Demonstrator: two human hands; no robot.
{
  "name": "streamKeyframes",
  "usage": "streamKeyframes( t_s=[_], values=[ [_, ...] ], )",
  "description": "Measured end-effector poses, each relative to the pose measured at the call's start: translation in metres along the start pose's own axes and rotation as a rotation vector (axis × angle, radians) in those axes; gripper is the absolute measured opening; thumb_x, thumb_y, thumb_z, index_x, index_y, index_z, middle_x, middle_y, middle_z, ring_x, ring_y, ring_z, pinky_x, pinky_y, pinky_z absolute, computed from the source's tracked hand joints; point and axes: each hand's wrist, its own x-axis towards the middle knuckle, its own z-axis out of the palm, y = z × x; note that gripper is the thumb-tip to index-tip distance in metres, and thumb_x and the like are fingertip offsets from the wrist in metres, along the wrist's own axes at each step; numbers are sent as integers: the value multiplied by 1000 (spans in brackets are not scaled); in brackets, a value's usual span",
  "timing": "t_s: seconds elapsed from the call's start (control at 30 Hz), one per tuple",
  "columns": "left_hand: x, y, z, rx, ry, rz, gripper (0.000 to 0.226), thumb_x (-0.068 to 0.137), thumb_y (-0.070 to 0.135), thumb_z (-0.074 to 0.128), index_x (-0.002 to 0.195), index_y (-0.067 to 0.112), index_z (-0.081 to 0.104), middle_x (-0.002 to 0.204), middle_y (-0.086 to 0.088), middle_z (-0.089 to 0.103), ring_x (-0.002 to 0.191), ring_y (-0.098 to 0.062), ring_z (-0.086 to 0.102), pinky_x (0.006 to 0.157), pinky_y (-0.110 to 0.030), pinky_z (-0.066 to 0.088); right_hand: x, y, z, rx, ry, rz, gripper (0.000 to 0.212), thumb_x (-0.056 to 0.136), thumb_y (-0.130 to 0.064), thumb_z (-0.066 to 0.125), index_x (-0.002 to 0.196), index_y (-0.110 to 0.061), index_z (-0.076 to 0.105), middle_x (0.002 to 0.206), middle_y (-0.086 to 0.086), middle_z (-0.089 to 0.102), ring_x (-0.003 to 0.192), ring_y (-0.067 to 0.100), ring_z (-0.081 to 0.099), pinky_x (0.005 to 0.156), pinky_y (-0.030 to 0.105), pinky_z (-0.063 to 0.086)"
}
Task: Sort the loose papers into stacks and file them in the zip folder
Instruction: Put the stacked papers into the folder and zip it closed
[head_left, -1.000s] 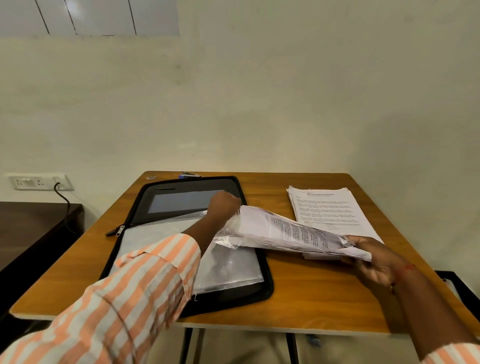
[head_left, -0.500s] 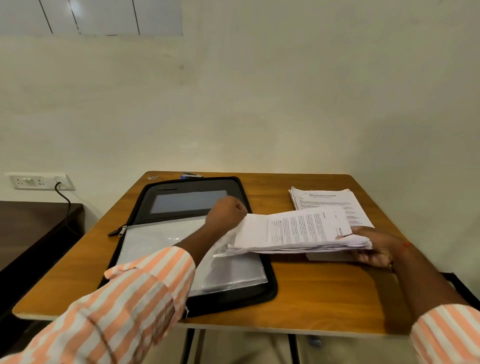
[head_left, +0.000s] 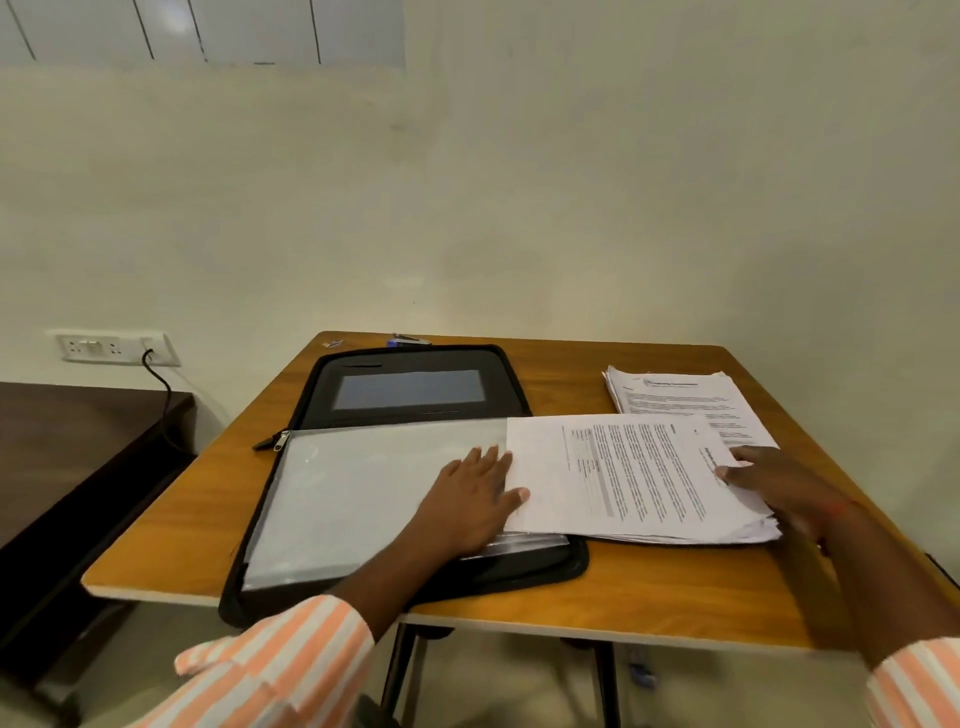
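Wooden table (head_left: 675, 587) against a plain wall, black zip folder (head_left: 519, 569) lay open on it, clear sleeve (head_left: 353, 488) on top. Sheaf of printed papers (head_left: 639, 478) lay flat, left end over the folder's right side, the rest out over the table. Left hand (head_left: 467, 499) flat, fingers straight, pressing on the sleeve at the sheaf's left edge. Right hand (head_left: 779, 483) on the sheaf's right end, blurred; couldn't tell whether it gripped. Second paper stack (head_left: 675, 395) at far right, partly under the sheaf.
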Motion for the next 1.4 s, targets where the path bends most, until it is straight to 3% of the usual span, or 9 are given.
streamKeyframes(
  t_s=[0.07, 0.2, 0.37, 0.57, 0.73, 0.93, 1.1, 1.3, 1.4],
  values=[
    [-4, 5, 7, 34, -9, 30, 72, 103, 66, 17, 163, 28, 5, 171, 1, -2, 157, -22, -2, 128, -45, 3, -4, -2, 4, 130, 79, -49, 28, 95, -3, 64, 121, -13, 60, 102, 4, 68, 88, 24, 68, 70, 34, 55],
    [-8, 9, 19, 95, 11, 65, 78, 98, 73, 12, 162, 30, -2, 170, 4, -9, 157, -20, -8, 127, -43, -1, 0, 1, 8, 360, 77, 57, 28, 95, -6, 64, 123, -1, 62, 113, 20, 72, 97, 37, 71, 77, 42, 61],
    [-10, 10, 20, 90, 24, 72, 79, 98, 73, 12, 162, 31, -1, 170, 4, -8, 157, -19, -8, 128, -44, -2, -22, 10, 0, 121, 81, 43, 13, 99, -8, 61, 111, -11, 64, 103, 12, 73, 86, 26, 70, 70, 38, 57],
    [-16, 14, 19, 93, 59, 108, 88, 87, 78, -2, 163, 33, 4, 170, 5, -4, 157, -18, -4, 128, -44, 0, -13, 20, 19, 27, 261, -82, 30, 98, 1, 56, 126, -8, 65, 116, 11, 67, 81, 24, 66, 50, 29, 44],
    [-20, 16, 17, 67, 77, 106, 89, 87, 78, 0, 163, 31, 7, 171, 4, 1, 157, -18, -1, 128, -42, 2, -5, 6, 30, -149, 291, -91, 34, 95, 0, 60, 126, -9, 68, 133, 13, 60, 98, 32, 61, 61, 32, 49],
    [-26, 20, 14, 3, 85, 82, 89, 88, 80, 8, 162, 31, 8, 170, 8, 4, 157, -15, 4, 125, -38, 1, 2, 5, 18, 108, 270, -100, 33, 94, -1, 62, 112, -27, 71, 126, 9, 67, 107, 32, 66, 78, 48, 54],
    [-26, 19, 14, -17, 79, 75, 87, 91, 80, 16, 162, 31, 9, 170, 8, 7, 157, -16, 9, 126, -39, 4, -2, -10, 52, 132, 197, -140, 36, 97, -2, 59, 128, -18, 67, 125, 3, 67, 110, 27, 65, 70, 38, 54],
    [-24, 18, 16, 28, 134, 82, 89, 91, 83, 16, 162, 29, 16, 169, 7, 13, 156, -17, 13, 129, -43, 7, -3, -7, 72, 120, 223, -111, 35, 97, -2, 60, 129, -16, 66, 124, 4, 65, 106, 26, 65, 67, 38, 60],
    [-27, 20, 16, 84, 172, 74, 86, 92, 81, 16, 160, 28, 23, 168, 5, 22, 155, -18, 19, 128, -43, 6, 2, -5, 53, 51, 351, -141, 33, 95, -2, 62, 124, -15, 70, 130, 8, 65, 110, 29, 63, 84, 48, 60]
  ],
)
